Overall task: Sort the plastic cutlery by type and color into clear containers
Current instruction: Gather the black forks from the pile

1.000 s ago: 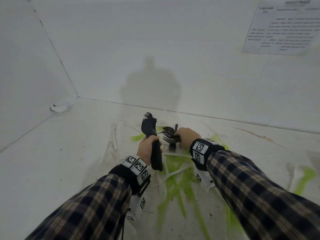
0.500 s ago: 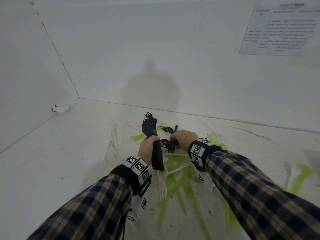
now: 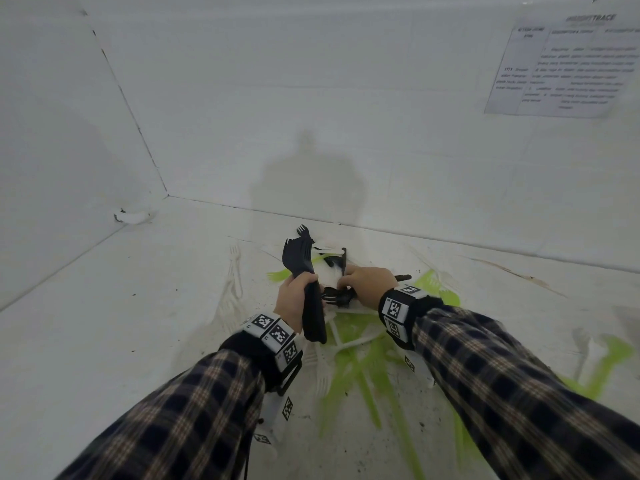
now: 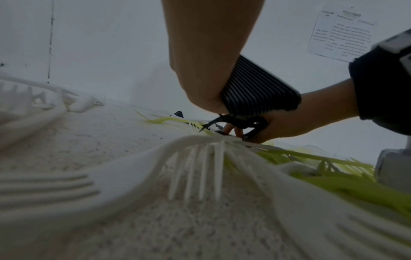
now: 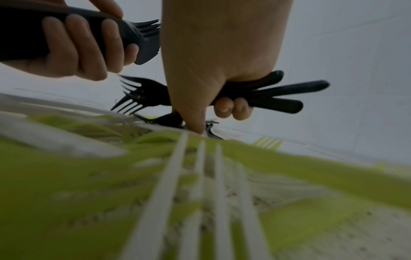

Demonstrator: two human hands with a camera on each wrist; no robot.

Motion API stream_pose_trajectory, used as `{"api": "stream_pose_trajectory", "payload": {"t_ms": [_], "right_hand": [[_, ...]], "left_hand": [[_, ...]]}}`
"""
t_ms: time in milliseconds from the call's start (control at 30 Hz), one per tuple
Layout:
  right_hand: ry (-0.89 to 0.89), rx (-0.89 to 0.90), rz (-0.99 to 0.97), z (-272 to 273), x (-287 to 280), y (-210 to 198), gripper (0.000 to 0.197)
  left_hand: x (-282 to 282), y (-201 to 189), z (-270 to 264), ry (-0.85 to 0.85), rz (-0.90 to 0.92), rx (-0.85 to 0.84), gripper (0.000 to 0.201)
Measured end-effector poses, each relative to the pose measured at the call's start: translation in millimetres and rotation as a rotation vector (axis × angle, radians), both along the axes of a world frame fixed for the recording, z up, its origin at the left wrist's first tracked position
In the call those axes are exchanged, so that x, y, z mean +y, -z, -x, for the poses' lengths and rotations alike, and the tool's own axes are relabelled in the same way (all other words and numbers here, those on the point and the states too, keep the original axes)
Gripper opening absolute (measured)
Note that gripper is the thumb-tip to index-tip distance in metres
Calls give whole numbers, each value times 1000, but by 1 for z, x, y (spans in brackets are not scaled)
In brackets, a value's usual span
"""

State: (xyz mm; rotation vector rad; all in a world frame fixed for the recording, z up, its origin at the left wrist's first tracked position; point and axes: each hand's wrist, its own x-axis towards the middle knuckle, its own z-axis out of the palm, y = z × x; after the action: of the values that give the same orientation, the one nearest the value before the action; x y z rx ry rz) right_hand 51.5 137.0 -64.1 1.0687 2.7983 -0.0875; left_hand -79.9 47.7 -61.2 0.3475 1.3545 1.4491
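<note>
A thick stack of black plastic forks (image 3: 298, 258) contrasts with the speckled white table (image 3: 138, 306). A looser bunch of black plastic forks (image 5: 151, 95) is equally dark. Lime-green plastic cutlery (image 3: 349, 372) and white plastic forks (image 4: 195, 158) lie mixed. Navy-and-beige plaid sleeves (image 3: 519, 386) end in black-and-white checker-marked wristbands (image 3: 394, 308).

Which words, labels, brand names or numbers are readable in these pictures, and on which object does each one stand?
"INSIGHTTRACE": faint heading at the top of the paper sheet on the wall; the reading is uncertain.
Table and body text of that sheet: too small and blurred to read in any view.
Wristband markers: black-and-white square codes; a tiny character beside some is too small to read.
Black forks: no text visible.
</note>
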Motion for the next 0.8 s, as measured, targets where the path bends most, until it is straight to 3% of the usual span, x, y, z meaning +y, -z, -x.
{"api": "stream_pose_trajectory", "payload": {"t_ms": [167, 433, 800], "right_hand": [[-38, -21, 20, 0, 2, 0, 33], [155, -39, 121, -7, 7, -7, 25], [409, 530, 422, -33, 22, -45, 28]], "left_hand": [[0, 0, 2, 12, 3, -2, 12], [0, 2, 2, 32, 2, 12, 13], [2, 5, -9, 26, 13, 5, 8]]}}
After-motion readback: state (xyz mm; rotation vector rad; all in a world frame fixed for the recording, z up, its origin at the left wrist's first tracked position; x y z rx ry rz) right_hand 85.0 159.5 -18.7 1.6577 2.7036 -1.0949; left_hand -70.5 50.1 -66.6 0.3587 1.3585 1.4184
